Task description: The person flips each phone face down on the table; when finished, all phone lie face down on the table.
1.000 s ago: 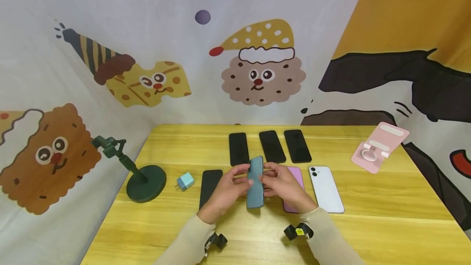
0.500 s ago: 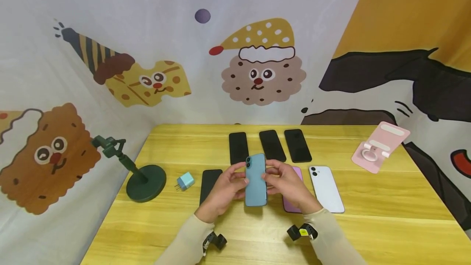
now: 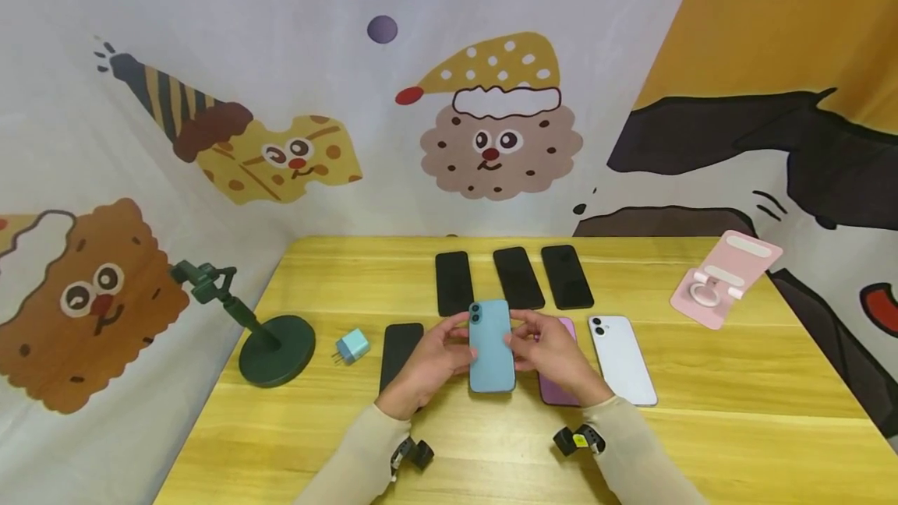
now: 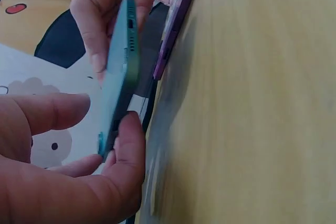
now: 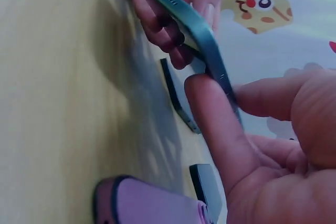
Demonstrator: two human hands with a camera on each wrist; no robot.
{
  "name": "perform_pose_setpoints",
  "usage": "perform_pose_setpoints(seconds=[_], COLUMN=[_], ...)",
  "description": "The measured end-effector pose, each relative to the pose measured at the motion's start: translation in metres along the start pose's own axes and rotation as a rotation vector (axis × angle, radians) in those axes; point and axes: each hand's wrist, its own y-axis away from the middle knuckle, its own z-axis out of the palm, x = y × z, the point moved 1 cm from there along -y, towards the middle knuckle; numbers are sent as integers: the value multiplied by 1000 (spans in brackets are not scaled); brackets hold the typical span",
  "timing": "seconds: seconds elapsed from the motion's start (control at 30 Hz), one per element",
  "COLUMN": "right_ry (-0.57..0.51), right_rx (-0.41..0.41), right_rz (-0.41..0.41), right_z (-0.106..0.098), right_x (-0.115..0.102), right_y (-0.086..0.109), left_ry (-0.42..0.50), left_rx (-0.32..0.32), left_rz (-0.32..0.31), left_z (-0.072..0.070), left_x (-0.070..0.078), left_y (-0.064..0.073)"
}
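A light-blue smartphone (image 3: 491, 349) is held just above the table, its back with two camera lenses turned up. At its left edge my left hand (image 3: 438, 354) supports it; in the left wrist view the fingers (image 4: 131, 145) lie under and along the edge, while the thumb appears slightly apart from the back. My right hand (image 3: 549, 353) pinches the right edge between thumb and fingers, as the right wrist view shows. Partly under my right hand lies a purple phone (image 3: 559, 392). A black phone (image 3: 401, 345) lies beside my left hand, partly covered by it.
Behind the hands lie three dark phones, among them the left one (image 3: 454, 283). A white phone (image 3: 624, 361) lies to the right. A pink folding stand (image 3: 726, 279) stands far right. At left are a blue charger plug (image 3: 353, 345) and a dark green stand (image 3: 277, 353).
The blue phone has turned from nearly edge-on to showing its back fully, and tipped lower toward the table. Both hands stay at its edges, with the right shifted slightly rightward.
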Motion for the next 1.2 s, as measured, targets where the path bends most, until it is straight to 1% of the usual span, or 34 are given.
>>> perform_pose_setpoints(seconds=[0.2, 0.33, 0.43, 0.5, 0.6, 0.73, 0.83, 1.07, 1.2], right_ry=[158, 303, 398, 436, 498, 587, 624, 671, 682], right_rx=[57, 88, 94, 91, 91, 92, 92, 82, 81], right_rz=[-5, -14, -10, -10, -35, -67, -69, -64, -82], right_z=[5, 8, 10, 11, 12, 12, 12, 12, 12], right_x=[8, 10, 8, 6, 3, 0, -1, -5, -6], right_y=[-1, -3, -1, 0, 2, 4, 6, 10, 10], left_ry=[-73, -139, -194, -212, -222, -240, -243, -221, -198], left_rx=[-6, -6, 3, 10, 27, 29, 20, -5, -27], left_rz=[-14, -7, -16, -25, -42, -54, -57, -65, -61], left_z=[4, 6, 8, 10, 12, 14, 15, 16, 13], left_x=[1, 2, 2, 2, 3, 6, 8, 10, 10], left_y=[1, 1, 0, 1, 1, 2, 3, 5, 6])
